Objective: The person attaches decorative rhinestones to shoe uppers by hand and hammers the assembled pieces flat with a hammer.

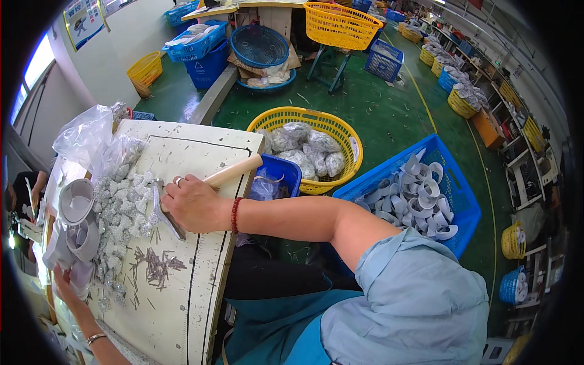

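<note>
My right hand [193,204] is closed around what looks like a hammer, gripped close to its dull metal head [170,213]. Its pale round wooden handle [234,170] sticks out toward the table's right edge. At the left side of the table, my left hand [72,295] has its fingers against a white curved band [82,274], seemingly gripping it; the fingers are partly hidden. More white ring-shaped bands [77,202] are stacked just beyond. Between my hands lies a heap of glittery silver-white pieces [118,207]. Thin brownish sticks [159,267] lie scattered nearer me.
A clear plastic bag [88,137] sits at the table's [182,310] far left corner. Beside the table stand a dark blue bin [283,173], a yellow basket [350,176] of bagged pieces and a blue crate [465,210] of white bands. Another person's arm [38,185] shows at far left.
</note>
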